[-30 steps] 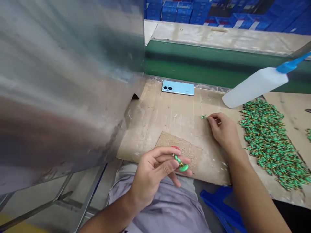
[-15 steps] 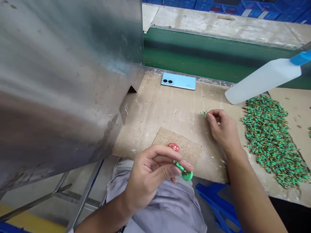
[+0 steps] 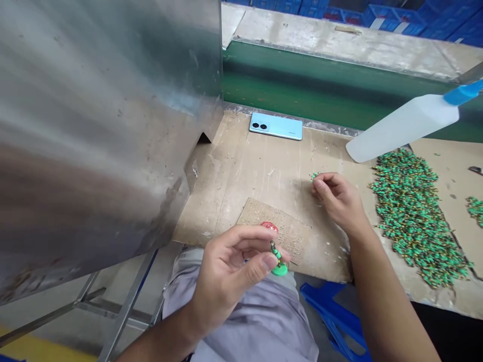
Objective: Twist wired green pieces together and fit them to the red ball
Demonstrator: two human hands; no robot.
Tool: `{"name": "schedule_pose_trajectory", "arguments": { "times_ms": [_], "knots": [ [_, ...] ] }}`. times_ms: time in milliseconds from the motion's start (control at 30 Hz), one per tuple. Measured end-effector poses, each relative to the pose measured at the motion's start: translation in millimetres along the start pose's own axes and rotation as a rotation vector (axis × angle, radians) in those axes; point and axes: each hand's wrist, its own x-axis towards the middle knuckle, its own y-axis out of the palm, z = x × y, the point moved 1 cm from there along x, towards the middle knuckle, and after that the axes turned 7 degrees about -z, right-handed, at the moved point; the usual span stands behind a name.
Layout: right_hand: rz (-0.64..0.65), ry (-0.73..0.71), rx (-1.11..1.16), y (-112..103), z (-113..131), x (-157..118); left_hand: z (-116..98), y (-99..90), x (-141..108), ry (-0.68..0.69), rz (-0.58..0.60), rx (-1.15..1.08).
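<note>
The left hand [image 3: 230, 274] has a little green figure [image 3: 279, 269] pinched between its thumb and fingers. The figure stands nearly upright on a round green base, and it is up above the near edge of the bench [image 3: 226, 186], close to the person's lap. Just past the pointing finger a round red thing [image 3: 269, 226] peeks out. Part of it is hidden, so I can't tell if the hand touches it.

A flat piece of brown cardboard [image 3: 298, 236] lies on the bench, behind the left hand, with small crumbs all over it.

The right hand [image 3: 337, 201] is farther off and to the right, low over the bench. Its fingers are curled, and the tips are right by some tiny green bits [image 3: 313, 176] — I can't tell if it has hold of one.

To the right of that hand is a big heap of small green and yellow pieces [image 3: 409, 216]. A smaller green pile [image 3: 476, 208] sits more to the right. Behind the big heap is a white bottle [image 3: 403, 128] with a blue tip, which looks tipped to the right. A light blue phone [image 3: 277, 126] lies flat at the far side of the bench — its two round cameras face up. A big shiny metal sheet [image 3: 113, 125] fills the left side.
</note>
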Motion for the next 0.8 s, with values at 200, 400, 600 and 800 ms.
{"name": "schedule_pose_trajectory", "arguments": {
  "times_ms": [200,400,600,800],
  "knots": [
    [0.053,0.054,0.088,0.3,3.3,-0.9,1.1,-2.0,0.6,-0.049,-0.016,0.000],
    [0.048,0.062,0.110,1.8,10.2,-1.0,0.4,0.1,1.6,-0.068,-0.014,-0.054],
    [0.036,0.057,0.178,1.9,18.7,-3.2,3.1,-1.7,-0.9,-0.079,0.029,-0.071],
    [0.029,0.069,0.288,2.3,83.5,-53.2,-0.3,-8.0,-4.7,-0.090,0.001,0.053]
  ]
}}
